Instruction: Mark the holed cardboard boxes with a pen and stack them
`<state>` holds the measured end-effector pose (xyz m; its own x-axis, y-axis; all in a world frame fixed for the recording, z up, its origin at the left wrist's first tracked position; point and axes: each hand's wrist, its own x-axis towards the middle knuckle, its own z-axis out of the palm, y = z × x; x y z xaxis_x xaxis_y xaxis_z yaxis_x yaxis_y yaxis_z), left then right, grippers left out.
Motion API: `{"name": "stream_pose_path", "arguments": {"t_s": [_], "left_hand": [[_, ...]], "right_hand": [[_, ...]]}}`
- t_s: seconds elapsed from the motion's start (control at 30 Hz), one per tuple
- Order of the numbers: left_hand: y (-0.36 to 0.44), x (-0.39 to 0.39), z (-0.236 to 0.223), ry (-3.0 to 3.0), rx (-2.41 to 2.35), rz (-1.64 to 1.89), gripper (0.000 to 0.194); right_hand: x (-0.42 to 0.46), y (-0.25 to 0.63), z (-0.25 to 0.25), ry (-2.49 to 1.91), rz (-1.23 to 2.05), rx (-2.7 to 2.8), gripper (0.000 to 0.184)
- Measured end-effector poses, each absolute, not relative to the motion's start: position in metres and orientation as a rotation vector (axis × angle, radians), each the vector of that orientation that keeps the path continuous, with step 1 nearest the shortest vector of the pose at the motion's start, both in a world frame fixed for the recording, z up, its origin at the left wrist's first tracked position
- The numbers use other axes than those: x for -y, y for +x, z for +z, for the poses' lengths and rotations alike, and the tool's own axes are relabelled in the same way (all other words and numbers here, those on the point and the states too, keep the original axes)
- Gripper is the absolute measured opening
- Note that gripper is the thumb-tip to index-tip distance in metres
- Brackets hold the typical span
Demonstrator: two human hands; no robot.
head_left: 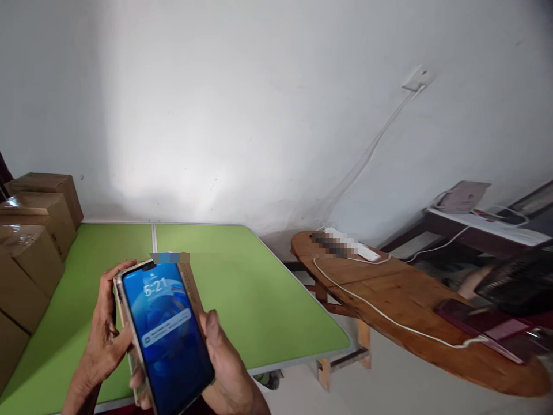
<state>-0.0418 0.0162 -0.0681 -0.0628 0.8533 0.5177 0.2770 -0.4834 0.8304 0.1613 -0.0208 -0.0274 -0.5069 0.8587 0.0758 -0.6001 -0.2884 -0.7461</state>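
A smartphone (166, 334) with a lit blue lock screen is held upright in front of me, over the near edge of a green table (268, 300). My left hand (103, 340) grips its left side, thumb on the edge and fingers behind. My right hand (227, 369) wraps the lower right side, with its thumb resting on the phone's right edge. Another flat item, tan or gold at its rim, sits behind the phone in the same grip; I cannot make out what it is.
Cardboard boxes (32, 236) are stacked along the table's left side. To the right is an oval wooden table (410, 305) with a white power strip (367, 252), a white cable and a dark device. A low shelf (484, 230) stands by the white wall.
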Motion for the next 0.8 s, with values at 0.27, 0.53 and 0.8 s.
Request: {"name": "stream_pose_path", "arguments": {"t_s": [0.27, 0.53, 0.8], "left_hand": [[-0.037, -0.016, -0.046, 1.741, -1.277, 1.529, 0.065], [-0.04, -0.018, -0.047, 1.725, -1.285, 1.518, 0.067], [-0.038, -0.017, -0.045, 1.681, -1.307, 1.534, 0.064]], "right_hand": [[0.005, 0.254, -0.066, -0.869, 1.47, 0.639, 0.087], [-0.037, 0.281, -0.159, -1.302, 1.27, 0.711, 0.088], [-0.052, 0.285, -0.19, -1.489, 1.129, 0.958, 0.068]]}}
